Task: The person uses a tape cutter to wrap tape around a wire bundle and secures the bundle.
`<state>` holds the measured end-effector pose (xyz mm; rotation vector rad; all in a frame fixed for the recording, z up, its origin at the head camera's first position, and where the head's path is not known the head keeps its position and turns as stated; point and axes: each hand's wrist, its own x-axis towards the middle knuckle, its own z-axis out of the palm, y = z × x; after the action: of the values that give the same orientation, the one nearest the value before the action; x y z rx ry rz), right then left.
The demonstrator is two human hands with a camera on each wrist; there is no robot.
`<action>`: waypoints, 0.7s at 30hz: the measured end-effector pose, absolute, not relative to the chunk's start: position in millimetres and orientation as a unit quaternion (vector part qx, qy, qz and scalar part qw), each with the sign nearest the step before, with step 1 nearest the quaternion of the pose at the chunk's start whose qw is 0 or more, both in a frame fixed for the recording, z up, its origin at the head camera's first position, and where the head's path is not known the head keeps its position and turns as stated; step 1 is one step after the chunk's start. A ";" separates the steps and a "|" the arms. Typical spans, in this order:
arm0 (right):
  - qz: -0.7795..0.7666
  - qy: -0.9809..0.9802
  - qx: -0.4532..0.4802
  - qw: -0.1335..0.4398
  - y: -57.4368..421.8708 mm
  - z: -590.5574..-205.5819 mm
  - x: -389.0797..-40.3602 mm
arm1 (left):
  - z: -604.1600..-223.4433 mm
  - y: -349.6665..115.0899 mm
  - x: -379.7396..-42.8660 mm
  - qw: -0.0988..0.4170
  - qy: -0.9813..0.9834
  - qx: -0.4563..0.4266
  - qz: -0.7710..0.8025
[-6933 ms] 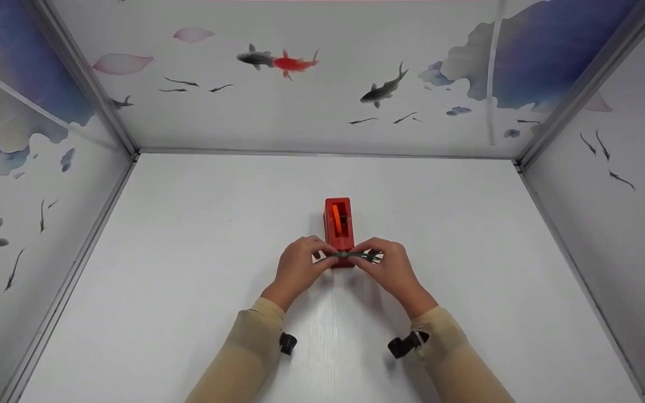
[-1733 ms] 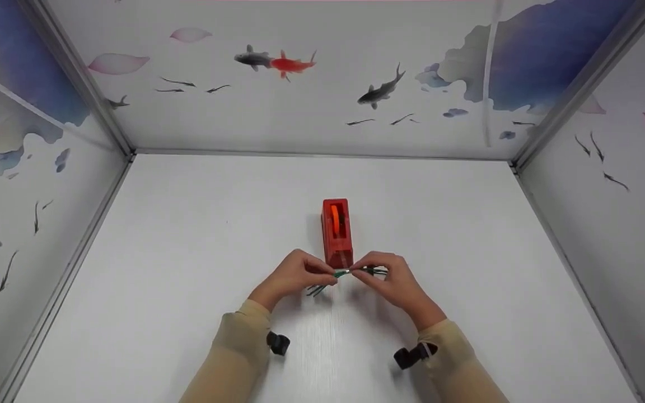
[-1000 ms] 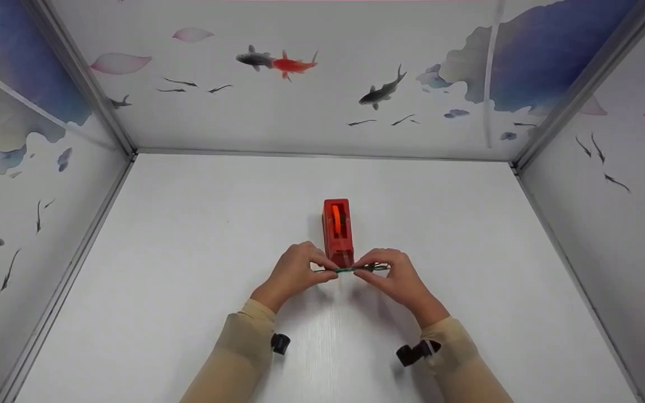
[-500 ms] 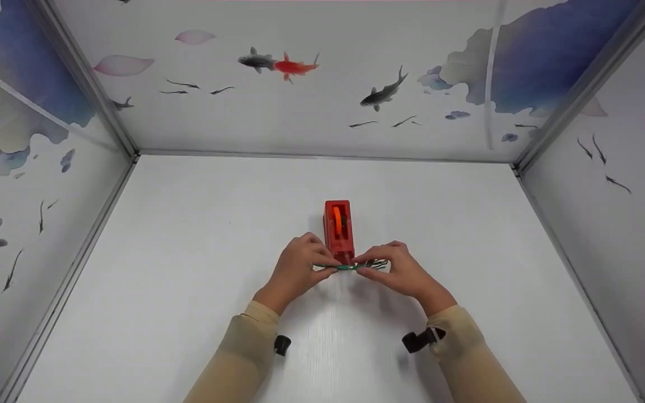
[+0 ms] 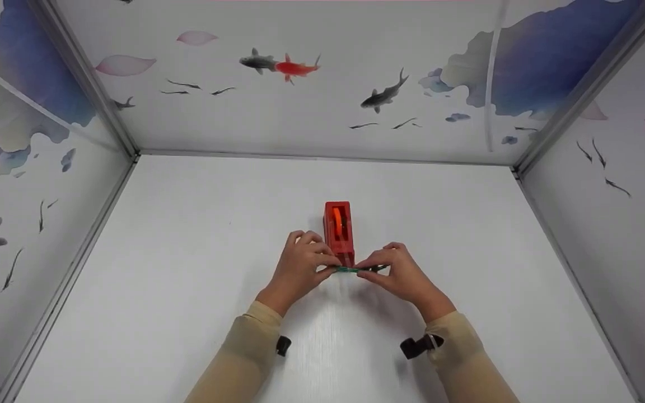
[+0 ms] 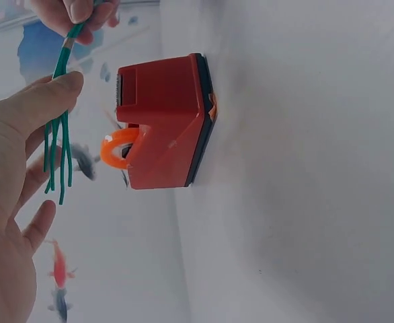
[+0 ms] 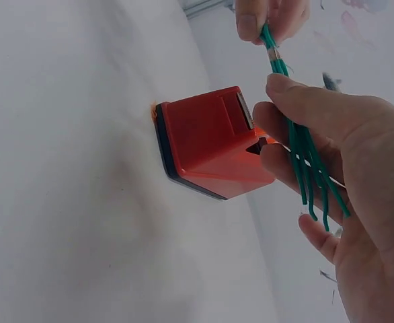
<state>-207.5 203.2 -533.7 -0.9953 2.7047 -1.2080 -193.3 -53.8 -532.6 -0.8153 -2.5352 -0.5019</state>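
A bundle of thin green wires (image 7: pixel 304 155) stretches level between both hands, just in front of the red tape dispenser (image 5: pixel 342 246). My left hand (image 5: pixel 300 267) pinches one part of the bundle between thumb and index finger, its other fingers spread. With thumb and fingertips, my right hand (image 5: pixel 403 274) pinches the other part. Loose wire ends fan out past each hand's grip in the wrist views. Between the two grips, a narrow shiny band (image 7: pixel 273 54) wraps the bundle. An orange tape core (image 6: pixel 120 148) sits in the dispenser, whose toothed cutter (image 7: pixel 245 110) faces the hands.
The dispenser stands on a white table (image 5: pixel 216 235), its dark base (image 6: pixel 200 128) down. Panels printed with fish (image 5: pixel 294 69) enclose the table at the back and sides. A black wrist camera (image 5: pixel 414 347) is strapped at the right sleeve.
Both hands have come slightly nearer the person since the first frame, from over the dispenser's front to its near edge. Wire ends fanned below the left hand 1.7 seconds ago; that hand has since risen.
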 end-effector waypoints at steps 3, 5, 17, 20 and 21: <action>-0.376 0.872 -0.315 0.004 201.7 -530.6 -205.5 | -530.4 -53.2 -193.7 0.202 -0.918 -0.291 -0.179; -0.369 0.876 -0.311 0.003 201.1 -529.5 -204.6 | -528.9 -52.8 -193.7 0.192 -0.919 -0.291 -0.185; -0.291 0.898 -0.323 -0.063 197.3 -529.6 -196.6 | -526.2 -52.0 -192.6 0.150 -0.929 -0.284 -0.184; -0.259 0.903 -0.328 -0.097 196.3 -528.2 -195.6 | -520.4 -50.6 -194.8 0.137 -0.937 -0.276 -0.162; -0.250 0.904 -0.329 -0.106 196.0 -527.7 -195.4 | -518.8 -50.0 -195.8 0.130 -0.940 -0.273 -0.156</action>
<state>-195.4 196.0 -527.7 -1.1097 3.0514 -0.8431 -195.8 -50.0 -518.8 -0.7936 -2.7321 -0.4522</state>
